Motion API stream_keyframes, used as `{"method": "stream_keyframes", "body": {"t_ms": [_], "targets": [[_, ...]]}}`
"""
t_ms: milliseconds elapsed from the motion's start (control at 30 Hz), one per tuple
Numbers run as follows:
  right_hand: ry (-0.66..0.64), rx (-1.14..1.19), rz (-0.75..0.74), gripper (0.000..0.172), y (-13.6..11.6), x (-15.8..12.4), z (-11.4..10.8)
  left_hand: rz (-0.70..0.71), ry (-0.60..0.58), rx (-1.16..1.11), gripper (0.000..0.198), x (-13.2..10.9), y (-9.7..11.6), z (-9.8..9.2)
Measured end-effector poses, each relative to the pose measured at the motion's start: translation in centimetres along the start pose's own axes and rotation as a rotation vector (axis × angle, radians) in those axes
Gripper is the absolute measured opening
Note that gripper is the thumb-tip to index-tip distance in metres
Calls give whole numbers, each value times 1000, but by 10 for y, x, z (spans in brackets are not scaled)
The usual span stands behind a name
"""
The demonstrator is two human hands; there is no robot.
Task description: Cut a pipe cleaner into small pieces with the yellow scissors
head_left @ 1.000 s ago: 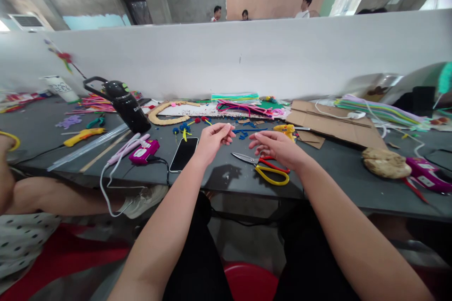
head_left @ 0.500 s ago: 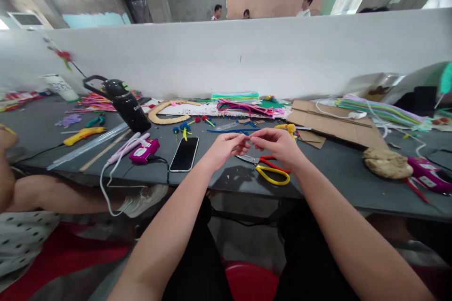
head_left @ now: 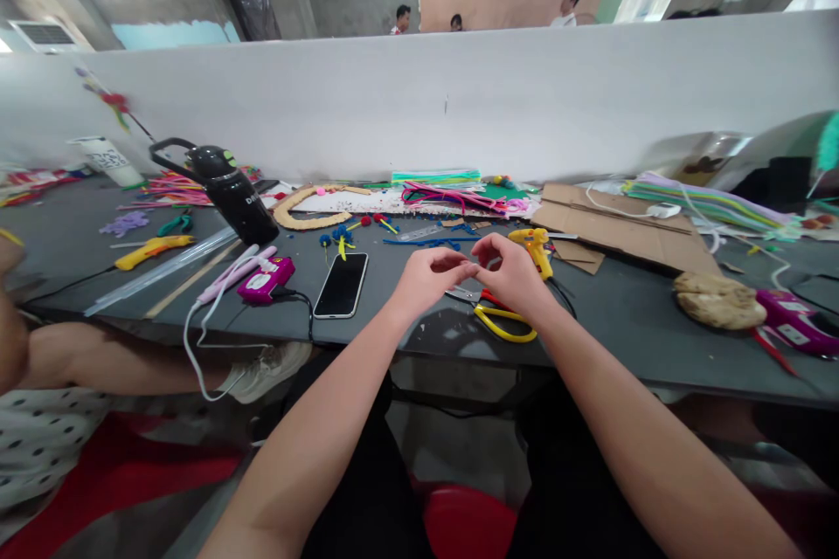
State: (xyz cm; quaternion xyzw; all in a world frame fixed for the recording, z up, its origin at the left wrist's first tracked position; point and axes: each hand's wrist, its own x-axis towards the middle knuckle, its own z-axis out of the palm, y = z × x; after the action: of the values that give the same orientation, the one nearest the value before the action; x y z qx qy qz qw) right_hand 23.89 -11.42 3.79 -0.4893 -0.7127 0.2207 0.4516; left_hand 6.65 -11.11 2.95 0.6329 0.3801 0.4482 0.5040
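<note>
My left hand (head_left: 427, 281) and right hand (head_left: 517, 278) are up together over the near side of the table (head_left: 655, 334), fingertips meeting tip to tip. Both pinches are closed, but whether anything sits between them I cannot tell; it's too small to make out. Right beneath them the scissors (head_left: 503, 325) lie flat on the table, yellow and red handles showing below my right hand, the blades mostly covered by my knuckles. Just behind my right hand there's a yellow glue gun (head_left: 536, 246), a dark cord running from it past my wrist. Off to the left, a phone (head_left: 342, 284) face up with a dark screen, then a magenta glue gun (head_left: 263, 279) with a white cable beside it, and a black bottle (head_left: 231, 194) further back. Pipe cleaners (head_left: 452, 196) are heaped along the white partition (head_left: 459, 105), cardboard sheets (head_left: 616, 223) on the right, a brown lump (head_left: 717, 301) nearer the edge. At far left, another person's arm (head_left: 111, 358), cut off by the frame.
</note>
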Motion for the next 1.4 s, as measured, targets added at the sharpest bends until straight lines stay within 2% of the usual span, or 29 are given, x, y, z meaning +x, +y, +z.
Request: {"method": "stream_keyframes", "body": {"t_ms": [167,400,500,567,733,833,900,1000,1133,1200,1300,1400], "targets": [[21,87,59,22,1,2,3,166,149,81,28,3,-3,6],[47,-55,-28,19,-8,-4,4,191,261,145,24,2,-6,18],[10,-98,-107,27,-11,-8,4,170,357,117,25,7,-9,15],[-15,-82,-126,27,-12,-9,4,109,389,16,26,13,-11,9],[-17,75,-37,18,-12,-6,1,8,385,-234,28,18,-10,-7],[-49,240,58,17,-12,-3,-3,-41,368,-321,29,16,-6,-10],[-67,334,118,23,-16,-2,-6,-83,358,-387,27,14,-2,-11],[-19,301,163,38,-23,-3,-13,-164,331,-482,19,13,3,-13],[90,130,44,56,-28,-5,-20,-252,207,-549,12,10,8,-14],[107,70,-20,51,-25,-5,-19,-259,140,-566,17,9,9,-14],[63,-5,-156,31,-18,-4,-15,-261,37,-621,24,6,10,-12],[-15,-36,-247,41,-10,-3,-11,-295,-71,-682,40,2,11,-12]]}}
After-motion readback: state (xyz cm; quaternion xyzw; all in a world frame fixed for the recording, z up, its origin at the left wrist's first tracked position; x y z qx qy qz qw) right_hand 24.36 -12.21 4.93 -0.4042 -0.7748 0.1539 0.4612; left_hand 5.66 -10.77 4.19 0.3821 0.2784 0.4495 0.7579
